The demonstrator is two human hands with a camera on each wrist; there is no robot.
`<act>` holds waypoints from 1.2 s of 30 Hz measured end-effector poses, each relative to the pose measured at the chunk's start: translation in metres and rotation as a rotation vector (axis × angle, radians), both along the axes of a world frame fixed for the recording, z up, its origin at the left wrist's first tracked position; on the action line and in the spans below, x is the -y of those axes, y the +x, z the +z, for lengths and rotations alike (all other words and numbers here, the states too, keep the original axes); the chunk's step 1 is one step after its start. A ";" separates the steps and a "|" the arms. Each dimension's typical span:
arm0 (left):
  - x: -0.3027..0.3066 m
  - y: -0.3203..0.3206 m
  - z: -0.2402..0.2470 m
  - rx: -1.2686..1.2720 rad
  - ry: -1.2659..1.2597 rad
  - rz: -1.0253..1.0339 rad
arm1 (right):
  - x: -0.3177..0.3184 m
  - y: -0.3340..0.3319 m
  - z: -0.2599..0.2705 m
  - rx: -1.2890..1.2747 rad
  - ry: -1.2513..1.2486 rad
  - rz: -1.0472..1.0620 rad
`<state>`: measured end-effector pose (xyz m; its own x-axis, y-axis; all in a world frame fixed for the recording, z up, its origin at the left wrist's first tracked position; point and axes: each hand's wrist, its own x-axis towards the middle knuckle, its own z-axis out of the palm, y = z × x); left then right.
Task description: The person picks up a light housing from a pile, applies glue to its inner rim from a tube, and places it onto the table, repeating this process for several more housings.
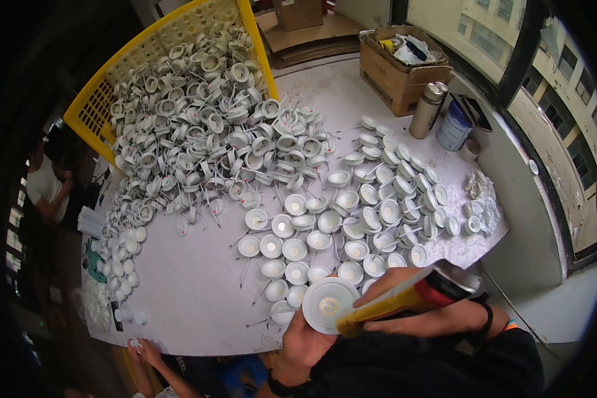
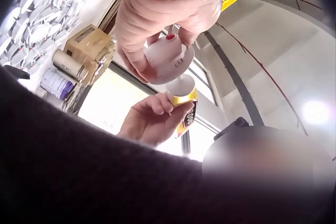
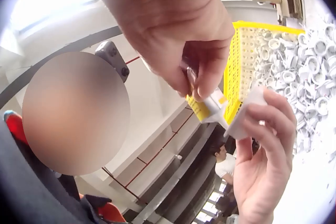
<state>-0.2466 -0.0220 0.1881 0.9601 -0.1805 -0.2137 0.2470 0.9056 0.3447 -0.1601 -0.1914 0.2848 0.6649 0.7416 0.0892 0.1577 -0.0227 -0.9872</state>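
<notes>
My left hand (image 1: 305, 343) holds a round white downlight (image 1: 320, 319), its face with a ring of small yellowish LEDs turned up toward the head camera. In the left wrist view, the fingers grip the downlight's white back (image 2: 169, 65), which carries a red spot. My right hand (image 1: 444, 320) pinches a yellow, black and red squeeze tube (image 1: 404, 300) with a silvery flattened end. The tube slants down to the left, its lower end overlapping the downlight's rim in the head view. From the right wrist, the tube's pale end (image 3: 214, 109) appears close beside the downlight (image 3: 247, 115).
Many downlights (image 1: 270, 245) stand face up on the white table (image 1: 186, 285). Behind them a yellow crate (image 1: 86, 109) spills a heap of lamp housings (image 1: 199, 126). A cardboard box (image 1: 398, 76), thermos (image 1: 426, 113) and blue-white can (image 1: 454, 126) stand by the window. Another person's hands (image 1: 144, 351) work front left.
</notes>
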 end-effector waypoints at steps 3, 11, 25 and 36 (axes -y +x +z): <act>0.000 0.001 0.001 0.014 0.047 0.003 | -0.017 -0.006 -0.011 -0.039 0.037 -0.048; -0.008 -0.001 -0.002 -0.024 0.093 0.043 | -0.036 0.006 -0.032 -0.231 0.232 -0.298; -0.255 -0.068 -0.214 -0.562 0.551 0.623 | 0.045 -0.001 -0.050 -0.300 0.295 -1.005; -0.305 -0.079 -0.240 -1.180 0.959 0.755 | 0.091 -0.007 -0.055 -0.324 0.324 -1.189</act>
